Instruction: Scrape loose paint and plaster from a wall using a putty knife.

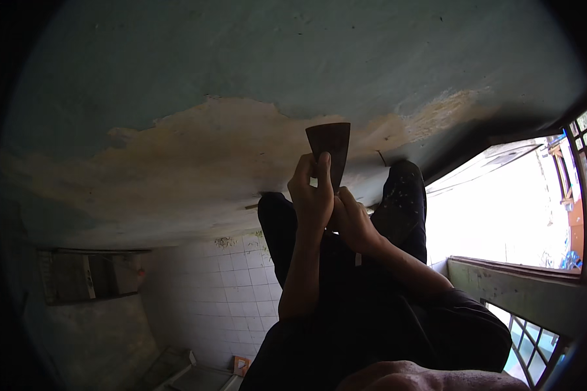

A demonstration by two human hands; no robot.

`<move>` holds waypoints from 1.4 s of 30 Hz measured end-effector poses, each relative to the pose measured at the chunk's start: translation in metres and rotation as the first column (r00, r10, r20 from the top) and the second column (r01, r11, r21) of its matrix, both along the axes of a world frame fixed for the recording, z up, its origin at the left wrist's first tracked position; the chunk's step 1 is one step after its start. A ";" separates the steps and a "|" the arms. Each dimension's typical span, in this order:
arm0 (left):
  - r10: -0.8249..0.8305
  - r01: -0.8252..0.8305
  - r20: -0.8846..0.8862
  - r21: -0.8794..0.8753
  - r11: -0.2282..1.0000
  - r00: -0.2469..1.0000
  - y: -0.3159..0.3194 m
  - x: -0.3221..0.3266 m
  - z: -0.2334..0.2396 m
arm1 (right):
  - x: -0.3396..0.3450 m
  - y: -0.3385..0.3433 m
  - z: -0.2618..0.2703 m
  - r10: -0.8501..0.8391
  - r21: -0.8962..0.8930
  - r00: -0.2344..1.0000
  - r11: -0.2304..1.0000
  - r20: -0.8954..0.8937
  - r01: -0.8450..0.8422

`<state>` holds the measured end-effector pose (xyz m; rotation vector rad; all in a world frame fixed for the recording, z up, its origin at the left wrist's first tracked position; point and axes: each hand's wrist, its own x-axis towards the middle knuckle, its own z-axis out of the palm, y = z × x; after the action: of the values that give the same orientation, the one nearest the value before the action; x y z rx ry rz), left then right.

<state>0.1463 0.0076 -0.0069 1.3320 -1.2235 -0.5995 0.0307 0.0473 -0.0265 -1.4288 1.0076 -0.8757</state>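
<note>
A dark metal scraper [330, 139] with a flared blade points away from me, in front of the wall. My left hand [314, 198] holds the blade, its thumb lying along the near face. At the narrow end, my right hand [356, 222] is closed around the handle, which the fingers mostly hide. Beyond the blade rises a green painted wall [254, 54]. A wide bare plaster patch [215, 132] with ragged paint edges crosses it. Whether the blade tip touches the wall, I cannot tell.
My knees [405, 190] are close to the wall, with pale flakes on the right trouser leg. White floor tiles [237, 278] show at the left, with scattered debris [225, 242]. A bright doorway [494, 210] opens at right. An orange box [241, 365] stands lower left.
</note>
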 end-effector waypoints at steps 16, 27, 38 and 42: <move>-0.004 0.007 0.025 -0.080 0.997 1.000 -0.011 -0.009 0.015 | 0.007 0.009 -0.024 -0.011 -0.345 0.995 0.938 0.095 0.043; -0.017 0.018 0.016 -0.064 0.998 1.000 -0.013 -0.007 0.017 | 0.021 0.018 -0.029 -0.149 -0.519 0.982 0.852 -0.118 0.067; -0.036 0.033 -0.050 -0.055 0.998 0.998 -0.015 -0.012 0.016 | 0.020 0.022 -0.028 -0.176 -0.166 0.984 0.972 -0.038 0.168; -0.030 0.028 -0.034 -0.041 0.999 0.999 -0.015 -0.013 0.015 | 0.019 0.021 -0.038 -0.211 -0.445 0.969 0.885 -0.127 0.134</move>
<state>0.1337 -0.0079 0.0085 1.2671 -1.2223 -0.6131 0.0501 0.0685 -0.0647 -1.8362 1.1290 -1.1777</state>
